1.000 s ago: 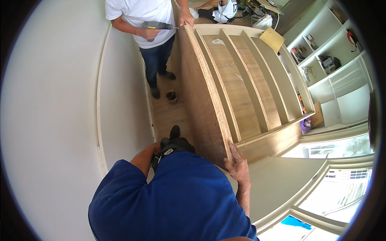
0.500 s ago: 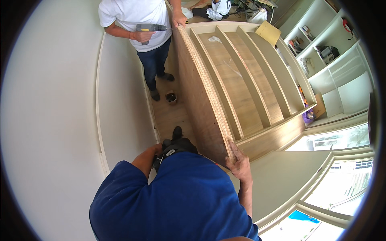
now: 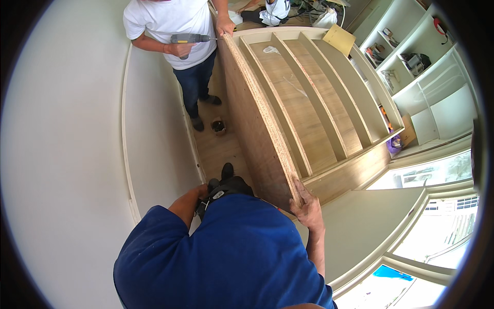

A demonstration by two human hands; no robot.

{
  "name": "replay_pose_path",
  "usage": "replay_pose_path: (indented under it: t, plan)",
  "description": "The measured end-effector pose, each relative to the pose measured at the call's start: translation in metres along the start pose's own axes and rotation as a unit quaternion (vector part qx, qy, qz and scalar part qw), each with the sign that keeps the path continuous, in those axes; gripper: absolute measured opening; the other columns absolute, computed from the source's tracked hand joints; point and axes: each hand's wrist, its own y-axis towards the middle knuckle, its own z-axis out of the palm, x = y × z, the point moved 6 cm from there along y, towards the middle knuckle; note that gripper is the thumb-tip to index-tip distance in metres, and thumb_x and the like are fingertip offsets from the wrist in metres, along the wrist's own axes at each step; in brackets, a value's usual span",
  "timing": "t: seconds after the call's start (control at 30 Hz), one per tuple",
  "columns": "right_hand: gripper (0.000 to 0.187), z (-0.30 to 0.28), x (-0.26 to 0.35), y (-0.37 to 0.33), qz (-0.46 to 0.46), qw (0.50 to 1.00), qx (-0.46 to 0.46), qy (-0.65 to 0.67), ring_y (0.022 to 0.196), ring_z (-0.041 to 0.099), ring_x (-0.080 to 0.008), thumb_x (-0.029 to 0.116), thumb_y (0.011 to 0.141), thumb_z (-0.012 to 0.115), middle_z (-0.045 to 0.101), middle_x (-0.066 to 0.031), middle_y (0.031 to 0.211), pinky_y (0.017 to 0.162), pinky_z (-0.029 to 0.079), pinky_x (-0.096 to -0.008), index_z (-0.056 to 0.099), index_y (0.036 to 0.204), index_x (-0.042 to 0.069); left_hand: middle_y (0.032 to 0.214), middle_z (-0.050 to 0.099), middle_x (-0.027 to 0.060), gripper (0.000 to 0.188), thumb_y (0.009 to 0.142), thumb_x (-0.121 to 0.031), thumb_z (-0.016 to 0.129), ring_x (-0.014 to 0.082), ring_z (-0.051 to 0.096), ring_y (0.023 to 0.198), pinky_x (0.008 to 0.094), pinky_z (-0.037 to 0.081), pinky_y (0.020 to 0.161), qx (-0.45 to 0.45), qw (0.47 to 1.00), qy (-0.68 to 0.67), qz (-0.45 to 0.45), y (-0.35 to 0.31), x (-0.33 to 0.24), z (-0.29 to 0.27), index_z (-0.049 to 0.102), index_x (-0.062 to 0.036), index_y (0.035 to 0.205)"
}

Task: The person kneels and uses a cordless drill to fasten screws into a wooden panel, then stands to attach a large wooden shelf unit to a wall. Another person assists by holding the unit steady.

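Note:
My right hand [image 3: 308, 210] grips the near corner of a long wooden panel [image 3: 260, 131], fingers over its raw layered edge. That panel stands on edge as the left side of a large wooden cabinet frame [image 3: 309, 175], which has several parallel dividers [image 3: 309, 92]. My left hand [image 3: 203, 191] is down at my waist by a dark belt [image 3: 206, 202]; its fingers are hidden. At the panel's far end, a co-worker in a white shirt points a grey cordless drill [image 3: 188, 38] at its edge. The co-worker's other hand [image 3: 225, 24] rests on that corner.
A white wall [image 3: 67, 154] runs along the left, with a narrow strip of wooden floor [image 3: 208, 149] beside the panel. A small open container [image 3: 218, 126] stands there. White shelves [image 3: 404, 56] with tools are at right, windows [image 3: 432, 232] lower right. Another person [image 3: 274, 13] sits at the back.
The view has shifted very slightly. My right hand keeps its hold on the panel, and the co-worker's drill stays at the far edge.

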Motion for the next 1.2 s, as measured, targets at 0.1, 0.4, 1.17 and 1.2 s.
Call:
replay_pose_path:
  t: [0.1,0.4,1.17,1.2]
  plan:
    - [0.071,0.000,-0.001,0.000,0.006,1.000,-0.001,-0.003,0.138,0.061,-0.0390,0.004,0.086,0.072,0.061,-0.0246,0.150,0.114,0.049,-0.0423,0.055,0.155,0.008,0.127,0.071,0.0310,0.057,0.088,-0.032,0.077,0.0402,0.070,0.122,0.0452,0.057,0.096,0.005,1.000,-0.005,0.006,-0.004,-0.010,-0.004,0.068,0.0101,0.125]
    - [0.071,-0.001,0.004,0.000,0.019,1.000,0.003,0.001,0.141,0.058,-0.0374,0.002,0.086,0.072,0.060,-0.0235,0.151,0.116,0.047,-0.0419,0.055,0.155,0.007,0.118,0.074,0.0297,0.043,0.089,-0.026,0.075,0.0397,0.073,0.114,0.0461,0.058,0.093,-0.041,0.999,0.021,0.009,-0.002,-0.004,-0.009,0.073,0.0062,0.117]
    - [0.072,-0.001,0.001,0.000,0.009,1.000,0.000,0.005,0.141,0.058,-0.0371,0.002,0.085,0.070,0.059,-0.0223,0.153,0.117,0.047,-0.0420,0.055,0.155,0.009,0.118,0.074,0.0302,0.046,0.090,-0.032,0.074,0.0400,0.073,0.115,0.0452,0.057,0.094,-0.016,0.999,-0.007,0.027,-0.021,-0.007,-0.008,0.074,0.0060,0.116]
    - [0.072,0.000,0.000,0.000,0.010,1.000,-0.001,0.007,0.141,0.058,-0.0370,0.002,0.085,0.071,0.059,-0.0223,0.153,0.117,0.047,-0.0419,0.056,0.155,0.009,0.118,0.074,0.0305,0.047,0.089,-0.032,0.075,0.0400,0.072,0.116,0.0451,0.057,0.095,-0.016,0.999,-0.024,0.017,-0.019,-0.004,-0.007,0.074,0.0072,0.116]
